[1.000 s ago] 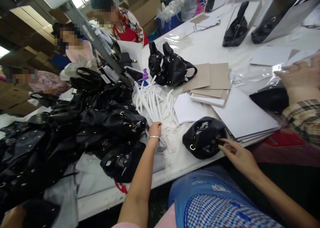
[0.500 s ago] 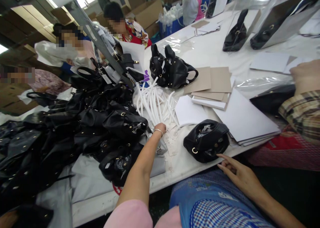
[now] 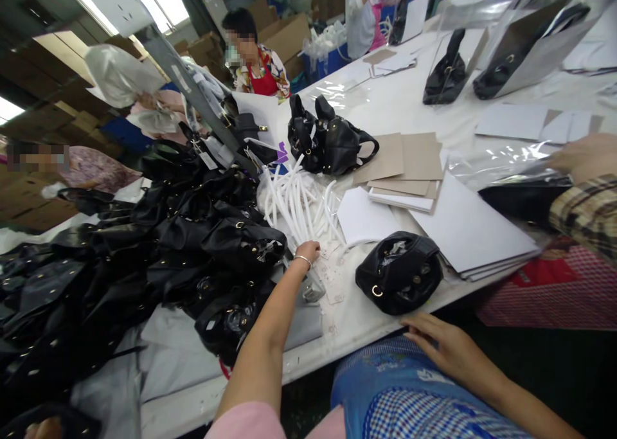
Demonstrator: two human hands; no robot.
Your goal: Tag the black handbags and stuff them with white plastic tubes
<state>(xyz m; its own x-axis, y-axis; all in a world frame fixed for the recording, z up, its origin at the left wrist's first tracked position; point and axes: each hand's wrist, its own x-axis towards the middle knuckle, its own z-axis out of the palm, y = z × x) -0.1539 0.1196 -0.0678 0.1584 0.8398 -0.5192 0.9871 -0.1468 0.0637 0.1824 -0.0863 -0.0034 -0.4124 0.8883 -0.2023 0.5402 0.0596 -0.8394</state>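
My left hand [image 3: 311,251], with a bracelet at the wrist, reaches over the table to some small, pale, printed sheets [image 3: 333,285]. Its fingers are curled down; what is under them, if anything, is hidden. Just beyond it lies a heap of white tubes [image 3: 294,198], and beside the wrist are clear plastic packets [image 3: 312,290]. My right hand [image 3: 434,336] is at the table's front edge, fingers stretched loosely and holding nothing. A black handbag [image 3: 400,275] with gold rings sits on the table just above that hand, a small gap away.
Black handbags [image 3: 159,233] are piled across the left. Two more black bags [image 3: 332,137] stand behind grey-brown cardboard sheets [image 3: 417,156]. A stack of white boards [image 3: 475,223] lies to the right, near a co-worker's plaid sleeve [image 3: 585,204]. A metal post [image 3: 193,92] rises at the back left.
My right hand has come off the black handbag and moved slightly left and down to the table edge. My left hand stays at about the same spot. The co-worker's hand has shifted slightly.
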